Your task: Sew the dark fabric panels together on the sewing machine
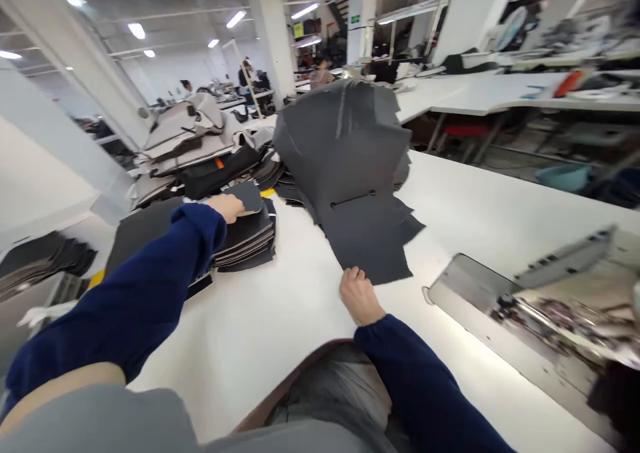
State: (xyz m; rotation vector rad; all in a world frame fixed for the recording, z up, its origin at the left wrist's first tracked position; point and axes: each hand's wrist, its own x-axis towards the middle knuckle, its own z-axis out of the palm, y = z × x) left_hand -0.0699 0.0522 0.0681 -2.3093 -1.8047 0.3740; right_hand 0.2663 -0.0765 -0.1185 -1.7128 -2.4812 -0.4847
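Note:
My right hand (358, 294) is closed on the near edge of a large dark grey cut fabric piece (350, 173), which lifts up off the white table (280, 306) and billows away from me. My left hand (228, 206), in a blue sleeve, reaches to the left and pinches the top small dark piece (247, 196) of a stack of dark cut pieces (247, 240). Both arms stretch forward over the table.
A sewing machine bed with a metal plate (525, 300) lies at the right. Piles of grey and black fabric (195, 140) stand behind the stack, more dark pieces (40, 260) at the far left. Other people work at distant tables (475, 93).

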